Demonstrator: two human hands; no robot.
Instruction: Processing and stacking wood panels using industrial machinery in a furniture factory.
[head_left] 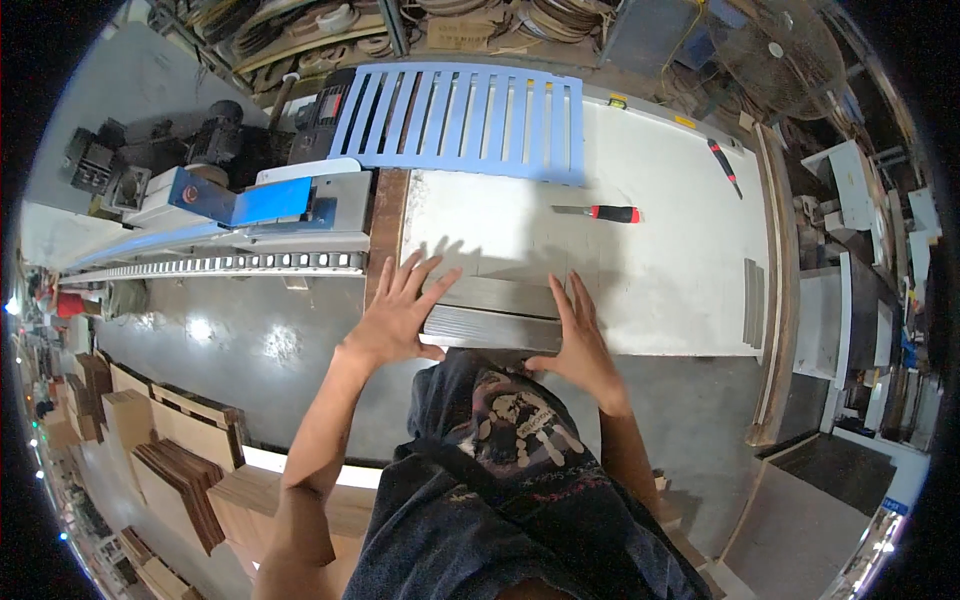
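A grey wood-grain board [490,327] lies along the near edge of the white tabletop [660,300], with a paler wood-grain piece [500,294] just beyond it. At the board's left end is my left hand [395,315], open, its fingers spread and pointing away from me. My right hand [582,345] is at the right end, also open, its thumb apart from the raised fingers. Neither hand is closed around the board; whether the palms or thumbs touch it, I cannot tell. Farther back lies a red-and-black-handled bladed tool [612,214].
A blue slatted panel [460,120] covers the table's far left. A second red-and-black tool [724,168] lies at the back right, and thin grey strips [752,305] at the right edge. Left stands a machine with a roller track [230,265]; cartons and panels [180,480] lie behind it.
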